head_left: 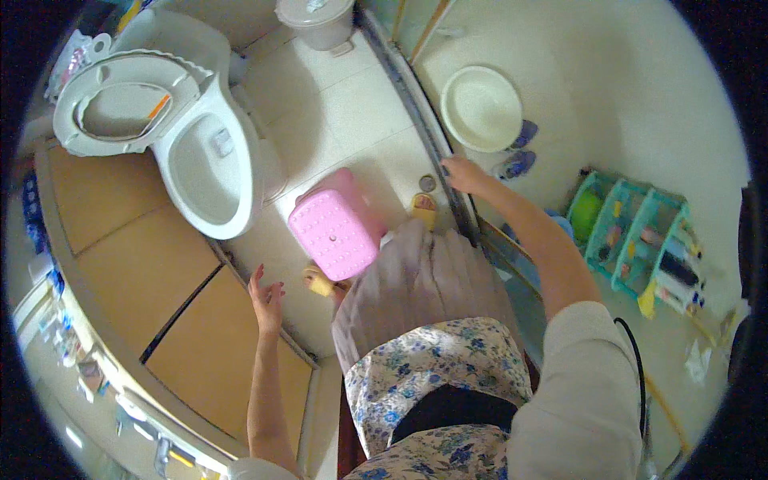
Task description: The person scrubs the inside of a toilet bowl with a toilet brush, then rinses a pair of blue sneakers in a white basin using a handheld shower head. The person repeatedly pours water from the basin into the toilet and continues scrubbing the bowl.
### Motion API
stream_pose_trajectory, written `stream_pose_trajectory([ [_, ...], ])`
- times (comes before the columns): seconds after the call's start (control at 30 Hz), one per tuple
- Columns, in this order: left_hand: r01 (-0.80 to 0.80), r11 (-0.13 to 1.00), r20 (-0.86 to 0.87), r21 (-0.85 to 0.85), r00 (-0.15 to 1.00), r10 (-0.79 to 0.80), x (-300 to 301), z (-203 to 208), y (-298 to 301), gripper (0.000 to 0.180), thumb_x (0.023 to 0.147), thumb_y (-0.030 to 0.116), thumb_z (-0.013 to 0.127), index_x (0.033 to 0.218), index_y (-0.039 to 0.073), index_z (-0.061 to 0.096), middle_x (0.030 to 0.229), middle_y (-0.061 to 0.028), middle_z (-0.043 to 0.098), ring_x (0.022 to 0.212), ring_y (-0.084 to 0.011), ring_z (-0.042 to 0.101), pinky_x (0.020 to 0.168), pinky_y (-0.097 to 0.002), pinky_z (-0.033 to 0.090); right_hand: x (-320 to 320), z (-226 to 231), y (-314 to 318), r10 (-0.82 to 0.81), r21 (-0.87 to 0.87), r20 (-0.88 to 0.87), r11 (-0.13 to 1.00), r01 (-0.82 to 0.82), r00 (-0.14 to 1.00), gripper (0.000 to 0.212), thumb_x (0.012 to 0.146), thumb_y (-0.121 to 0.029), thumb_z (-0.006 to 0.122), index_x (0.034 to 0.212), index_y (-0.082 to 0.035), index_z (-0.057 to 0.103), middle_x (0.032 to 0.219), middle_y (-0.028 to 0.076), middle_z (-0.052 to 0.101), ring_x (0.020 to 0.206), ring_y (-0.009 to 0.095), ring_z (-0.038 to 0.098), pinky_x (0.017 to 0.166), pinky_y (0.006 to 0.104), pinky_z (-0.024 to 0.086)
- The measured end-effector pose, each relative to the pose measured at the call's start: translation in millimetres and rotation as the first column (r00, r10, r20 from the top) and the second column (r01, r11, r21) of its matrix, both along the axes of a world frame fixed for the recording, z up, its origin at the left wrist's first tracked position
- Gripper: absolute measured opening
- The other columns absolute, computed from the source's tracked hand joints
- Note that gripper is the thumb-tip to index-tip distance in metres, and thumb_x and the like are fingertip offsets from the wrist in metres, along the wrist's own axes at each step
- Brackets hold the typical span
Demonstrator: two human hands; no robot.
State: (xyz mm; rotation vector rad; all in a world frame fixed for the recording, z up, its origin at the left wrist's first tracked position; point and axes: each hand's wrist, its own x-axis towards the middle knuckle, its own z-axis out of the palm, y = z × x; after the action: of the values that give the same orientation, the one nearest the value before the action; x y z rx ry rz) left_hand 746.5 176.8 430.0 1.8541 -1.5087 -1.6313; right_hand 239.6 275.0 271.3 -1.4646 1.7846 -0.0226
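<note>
My left hand (267,300) is raised with fingers apart and nothing in it, beside the tan cabinet front (200,312). My right hand (466,174) reaches out over the dark threshold strip (424,124), its fingers curled together. What those fingers hold, if anything, I cannot make out. Between my hands, on the tiled floor, stands a pink plastic stool (334,232) with a studded top, right in front of my legs. My feet wear yellow slippers, the left slipper (320,282) beside the stool and the right slipper (424,210) near a round floor drain (428,183).
A white toilet (210,178) with its seat raised stands at the left. A lidded bin (318,24) is at the back. Beyond the threshold are a pale basin (482,110), purple slippers (516,165) and a turquoise rack (628,232) with bottles. A gold-framed glass panel (416,36) borders that area.
</note>
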Motion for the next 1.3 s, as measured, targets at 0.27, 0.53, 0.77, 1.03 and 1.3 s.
stream_pose_trajectory([
  [0.27, 0.130, 0.992, 0.179, 0.007, 0.975, -0.129, -29, 34, 48, 0.054, 0.079, -0.001, 0.052, 0.127, 0.012, 0.032, 0.122, -0.0119, 0.035, 0.081, -0.0177, 0.056, 0.068, -0.0266, 0.049, 5, 48, 3, -0.070, 0.151, 0.074, 0.987, 0.058, 0.995, 0.053, 0.072, -0.015, 0.058, 0.116, 0.008, 0.040, 0.117, 0.025, 0.045, 0.110, 0.034, 0.044, 0.093, 0.0373, 0.036],
  [0.53, 0.017, 0.993, 0.117, -0.121, 0.993, -0.002, 9, 99, 47, 0.049, 0.080, 0.005, 0.054, 0.125, 0.006, 0.034, 0.119, -0.0146, 0.036, 0.080, -0.0175, 0.056, 0.068, -0.0281, 0.049, -7, 244, -13, -0.083, 0.063, -0.134, 0.994, 0.092, 0.988, 0.050, 0.075, -0.014, 0.057, 0.119, -0.002, 0.037, 0.112, 0.022, 0.047, 0.104, 0.035, 0.047, 0.087, 0.0418, 0.040],
  [0.77, -0.087, 0.955, -0.197, -0.282, 0.980, 0.031, 24, 142, 25, 0.048, 0.081, 0.003, 0.054, 0.125, 0.006, 0.035, 0.120, -0.0122, 0.036, 0.078, -0.0150, 0.054, 0.064, -0.0270, 0.047, -47, 476, 54, -0.204, -0.158, -0.369, 0.975, 0.155, 0.907, 0.047, 0.076, -0.012, 0.055, 0.119, -0.002, 0.038, 0.109, 0.019, 0.048, 0.099, 0.036, 0.049, 0.085, 0.0418, 0.042],
  [1.03, 0.081, 0.961, -0.148, -0.266, 0.981, -0.124, -18, 190, 8, 0.053, 0.077, -0.008, 0.047, 0.125, 0.007, 0.032, 0.119, -0.0140, 0.033, 0.080, -0.0191, 0.057, 0.064, -0.0272, 0.050, -2, 599, 249, -0.686, -0.316, -0.277, 0.727, 0.610, 0.673, 0.039, 0.081, -0.012, 0.056, 0.116, -0.002, 0.044, 0.102, 0.017, 0.051, 0.094, 0.027, 0.052, 0.074, 0.0393, 0.045],
  [1.3, 0.053, 0.964, -0.183, -0.260, 0.978, -0.104, -57, 167, -2, 0.051, 0.076, -0.006, 0.049, 0.124, 0.007, 0.035, 0.119, -0.0130, 0.034, 0.078, -0.0187, 0.057, 0.062, -0.0259, 0.050, -177, 401, 252, -0.858, -0.045, 0.193, 0.476, 0.878, 0.475, 0.038, 0.078, -0.009, 0.055, 0.114, -0.001, 0.048, 0.085, 0.012, 0.058, 0.076, 0.021, 0.058, 0.062, 0.0298, 0.046],
])
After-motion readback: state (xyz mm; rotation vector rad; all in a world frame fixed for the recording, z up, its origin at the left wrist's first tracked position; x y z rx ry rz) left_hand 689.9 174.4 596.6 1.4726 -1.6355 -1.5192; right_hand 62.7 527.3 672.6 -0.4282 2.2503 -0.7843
